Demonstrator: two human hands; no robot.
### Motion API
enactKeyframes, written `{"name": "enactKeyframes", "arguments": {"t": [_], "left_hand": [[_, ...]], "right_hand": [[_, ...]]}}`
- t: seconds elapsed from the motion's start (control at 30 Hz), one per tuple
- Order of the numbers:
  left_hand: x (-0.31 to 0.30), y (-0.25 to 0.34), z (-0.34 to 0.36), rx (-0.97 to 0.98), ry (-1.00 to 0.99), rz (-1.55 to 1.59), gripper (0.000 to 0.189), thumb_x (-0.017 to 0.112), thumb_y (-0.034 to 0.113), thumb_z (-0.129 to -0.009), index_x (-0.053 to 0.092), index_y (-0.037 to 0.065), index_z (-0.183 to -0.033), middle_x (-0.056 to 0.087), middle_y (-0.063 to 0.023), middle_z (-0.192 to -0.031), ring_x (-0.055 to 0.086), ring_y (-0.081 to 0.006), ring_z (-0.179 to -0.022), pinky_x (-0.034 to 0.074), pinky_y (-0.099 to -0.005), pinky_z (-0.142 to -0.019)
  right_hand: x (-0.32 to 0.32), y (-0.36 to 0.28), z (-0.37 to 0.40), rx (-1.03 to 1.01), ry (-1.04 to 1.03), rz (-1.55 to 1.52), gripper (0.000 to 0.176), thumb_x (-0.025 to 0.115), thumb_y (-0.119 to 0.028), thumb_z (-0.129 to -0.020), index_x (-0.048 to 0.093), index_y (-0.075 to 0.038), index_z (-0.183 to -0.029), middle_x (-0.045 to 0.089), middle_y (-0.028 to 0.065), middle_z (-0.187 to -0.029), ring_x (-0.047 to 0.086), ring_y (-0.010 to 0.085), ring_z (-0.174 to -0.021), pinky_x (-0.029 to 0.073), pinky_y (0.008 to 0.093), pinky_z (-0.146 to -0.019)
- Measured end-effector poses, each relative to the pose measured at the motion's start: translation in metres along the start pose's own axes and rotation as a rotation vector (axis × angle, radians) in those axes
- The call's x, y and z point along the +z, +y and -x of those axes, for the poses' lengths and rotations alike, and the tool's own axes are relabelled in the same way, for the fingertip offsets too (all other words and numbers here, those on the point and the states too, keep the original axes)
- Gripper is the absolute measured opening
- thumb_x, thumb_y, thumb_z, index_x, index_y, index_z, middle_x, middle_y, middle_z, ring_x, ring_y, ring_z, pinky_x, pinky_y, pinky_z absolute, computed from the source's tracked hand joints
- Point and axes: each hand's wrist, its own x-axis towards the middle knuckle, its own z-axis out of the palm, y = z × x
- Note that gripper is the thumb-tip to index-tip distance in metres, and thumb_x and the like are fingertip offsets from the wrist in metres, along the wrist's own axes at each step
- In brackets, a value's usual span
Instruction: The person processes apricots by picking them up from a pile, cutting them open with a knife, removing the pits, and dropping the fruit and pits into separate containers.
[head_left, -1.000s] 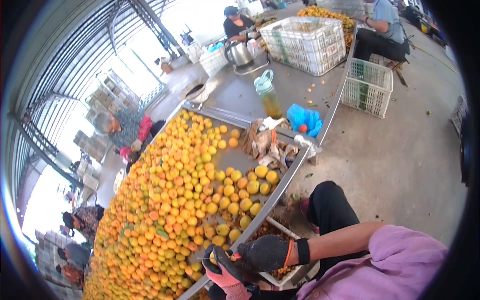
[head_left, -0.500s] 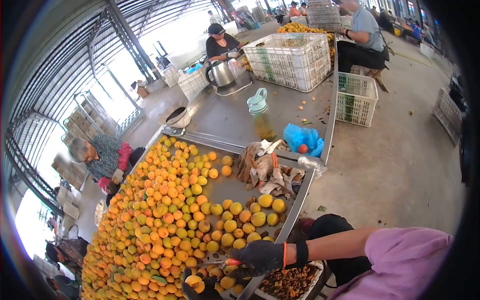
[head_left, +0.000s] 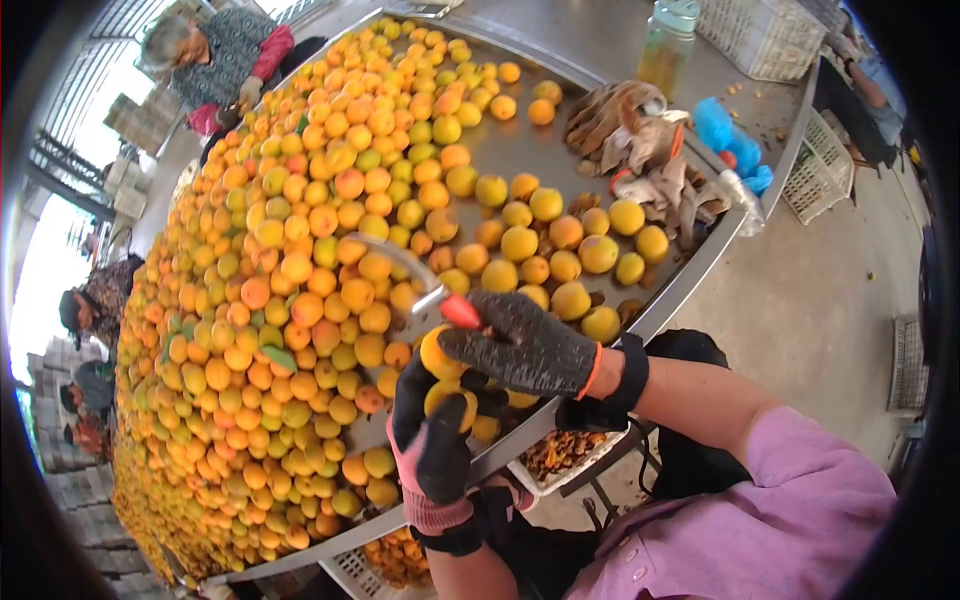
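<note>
Left hand (head_left: 432, 445) cupping apricot (head_left: 437, 353), right hand (head_left: 527, 347) — apparently gripping knife (head_left: 452, 308)

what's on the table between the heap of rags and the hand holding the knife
Loose yellow apricots scattered on the metal table, between the rag heap and the right hand gripping the knife. The head view shows it.

Dull brushed-metal table (head_left: 590, 45), matt-skinned apricots (head_left: 300, 260), rough knit gloves (rubbery coated palms) (head_left: 525, 345), white plastic crate (head_left: 765, 35)
</note>
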Motion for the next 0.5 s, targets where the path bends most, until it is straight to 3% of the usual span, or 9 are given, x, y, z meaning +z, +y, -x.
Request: {"name": "enactKeyframes", "arguments": {"t": [0.07, 0.1, 0.13, 0.2, 0.23, 0.3, 0.33, 0.43, 0.5], "left_hand": [[-0.007, -0.008, 0.002, -0.025, 0.081, 0.116, 0.034, 0.054, 0.016, -0.082, 0.051, -0.005, -0.108, 0.061, -0.0154, -0.093, 0.061, -0.0191, -0.077, 0.052, -0.0323, -0.061], [-0.01, -0.009, 0.002, 0.03, 0.139, -0.021, 0.029, 0.054, 0.011, -0.083, 0.049, -0.006, -0.106, 0.061, -0.0164, -0.093, 0.061, -0.019, -0.076, 0.054, -0.0308, -0.059], [-0.011, -0.01, 0.001, 0.084, 0.195, -0.154, 0.025, 0.054, 0.005, -0.084, 0.047, -0.006, -0.105, 0.06, -0.0174, -0.094, 0.062, -0.019, -0.075, 0.056, -0.0293, -0.058], [-0.019, -0.017, 0.003, -0.034, 0.245, 0.298, 0.03, 0.056, 0.008, -0.085, 0.043, -0.005, -0.108, 0.059, -0.0189, -0.103, 0.062, -0.0196, -0.079, 0.057, -0.0285, -0.059], [-0.018, -0.018, 0.001, -0.035, 0.253, 0.292, 0.03, 0.056, 0.008, -0.085, 0.043, -0.005, -0.108, 0.059, -0.0189, -0.103, 0.062, -0.0196, -0.079, 0.057, -0.0285, -0.059], [-0.013, -0.02, -0.001, 0.32, 0.273, -0.122, 0.036, 0.061, 0.005, -0.081, 0.041, -0.004, -0.11, 0.057, -0.0196, -0.11, 0.063, -0.0207, -0.083, 0.058, -0.0303, -0.063], [-0.014, -0.021, -0.001, 0.316, 0.277, -0.127, 0.036, 0.061, 0.005, -0.081, 0.041, -0.004, -0.11, 0.057, -0.0196, -0.11, 0.063, -0.0207, -0.083, 0.058, -0.0303, -0.063], [-0.016, -0.02, 0.001, 0.316, 0.231, -0.292, 0.048, 0.065, 0.003, -0.077, 0.041, -0.004, -0.118, 0.057, -0.0199, -0.111, 0.062, -0.0229, -0.092, 0.057, -0.0332, -0.066], [-0.018, -0.021, 0.002, 0.305, 0.176, -0.342, 0.052, 0.066, 0.004, -0.077, 0.04, -0.003, -0.121, 0.058, -0.0195, -0.111, 0.062, -0.0236, -0.092, 0.057, -0.0346, -0.067]], "right_hand": [[0.002, -0.013, -0.002, 0.301, 0.064, -0.338, 0.025, 0.061, -0.03, -0.087, 0.057, -0.005, -0.086, 0.048, -0.0031, -0.055, 0.041, 0.0028, -0.044, 0.03, 0.02, -0.041], [0.002, -0.022, -0.003, 0.364, 0.129, -0.43, 0.026, 0.06, -0.029, -0.087, 0.057, -0.004, -0.085, 0.045, -0.0038, -0.051, 0.04, 0.0015, -0.042, 0.03, 0.0195, -0.039], [-0.003, -0.017, -0.005, 0.379, 0.101, -0.33, 0.024, 0.059, -0.025, -0.086, 0.056, -0.001, -0.089, 0.048, -0.001, -0.059, 0.043, 0.0054, -0.053, 0.035, 0.0253, -0.045], [0.003, 0.003, -0.004, 0.123, 0.12, 0.12, 0.024, 0.062, -0.024, -0.084, 0.056, -0.001, -0.086, 0.05, 0.0057, -0.06, 0.047, 0.0108, -0.053, 0.038, 0.0292, -0.048], [0.006, 0.01, -0.003, 0.123, 0.113, 0.113, 0.024, 0.062, -0.024, -0.084, 0.056, -0.001, -0.086, 0.05, 0.0057, -0.06, 0.047, 0.0108, -0.053, 0.038, 0.0292, -0.048], [0.014, 0.02, 0.002, -0.118, 0.126, 0.26, 0.024, 0.066, -0.023, -0.081, 0.057, -0.001, -0.083, 0.053, 0.0114, -0.065, 0.05, 0.0173, -0.056, 0.04, 0.0318, -0.051], [0.014, 0.018, 0.002, -0.116, 0.122, 0.253, 0.024, 0.066, -0.023, -0.081, 0.057, -0.001, -0.083, 0.053, 0.0114, -0.065, 0.05, 0.0173, -0.056, 0.04, 0.0318, -0.051], [0.005, 0.008, -0.004, -0.168, 0.271, -0.167, 0.024, 0.07, -0.022, -0.078, 0.06, -0.002, -0.088, 0.055, 0.0118, -0.069, 0.054, 0.0216, -0.06, 0.042, 0.0322, -0.054], [-0.002, -0.004, 0.001, -0.178, 0.266, -0.128, 0.023, 0.07, -0.022, -0.078, 0.061, -0.003, -0.087, 0.057, 0.0111, -0.07, 0.054, 0.02, -0.06, 0.043, 0.0314, -0.055]]}}
